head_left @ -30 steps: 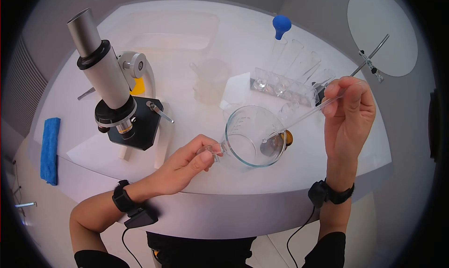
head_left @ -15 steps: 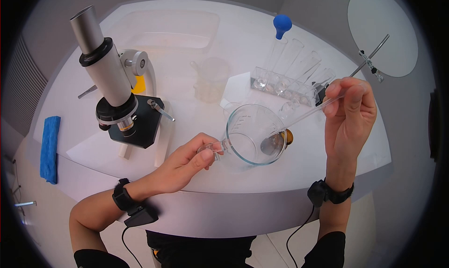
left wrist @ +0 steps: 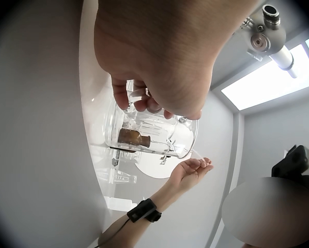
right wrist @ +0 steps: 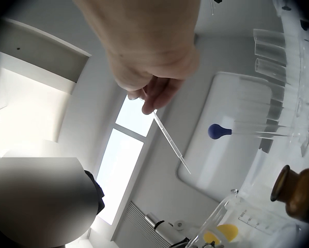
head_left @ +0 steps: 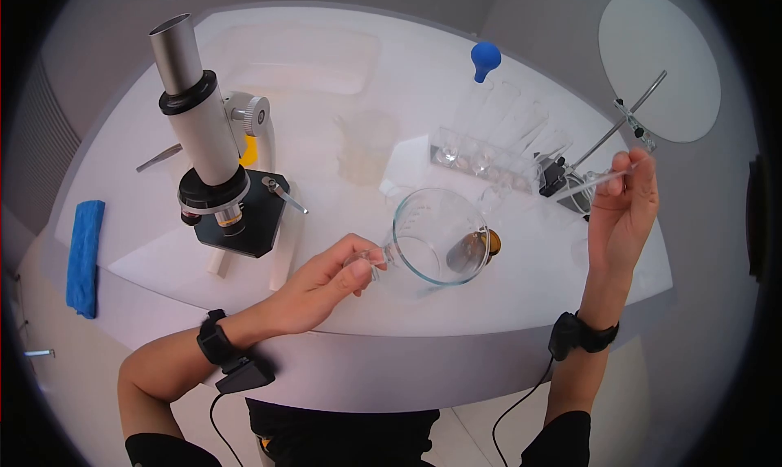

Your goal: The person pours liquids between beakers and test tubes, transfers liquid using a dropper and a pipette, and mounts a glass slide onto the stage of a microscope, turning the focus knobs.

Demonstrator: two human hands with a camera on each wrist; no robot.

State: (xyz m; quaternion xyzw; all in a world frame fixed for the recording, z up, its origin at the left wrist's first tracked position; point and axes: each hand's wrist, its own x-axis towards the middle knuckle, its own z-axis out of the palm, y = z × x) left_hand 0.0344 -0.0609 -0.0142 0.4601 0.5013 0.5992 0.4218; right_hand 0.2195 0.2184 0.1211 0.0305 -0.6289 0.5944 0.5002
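My left hand (head_left: 330, 286) grips the handle of a clear glass beaker (head_left: 441, 284) with printed graduations, close over the table's front part. Raised to the right of the beaker, my right hand (head_left: 623, 218) pinches a thin, clear glass pipette (head_left: 580, 187) between thumb and fingers. In the right wrist view the pipette (right wrist: 170, 138) slants down to a narrow tip, apart from the beaker (right wrist: 247, 219). A brown glass bottle (head_left: 494, 242) stands just beyond the beaker and shows partly through its wall.
A rack (head_left: 489, 164) of test tubes and a blue rubber bulb (head_left: 486, 58) stand behind the beaker. The metal stand (head_left: 611, 141) is at right, the microscope (head_left: 213, 145) at left, beside a folded blue cloth (head_left: 85, 259). Farther back are a clear jug (head_left: 366, 145) and a clear tray (head_left: 301, 63).
My right hand has moved right with the pipette, whose lower end has come out of the beaker. The left hand still grips the beaker's handle. The head view has shifted slightly.
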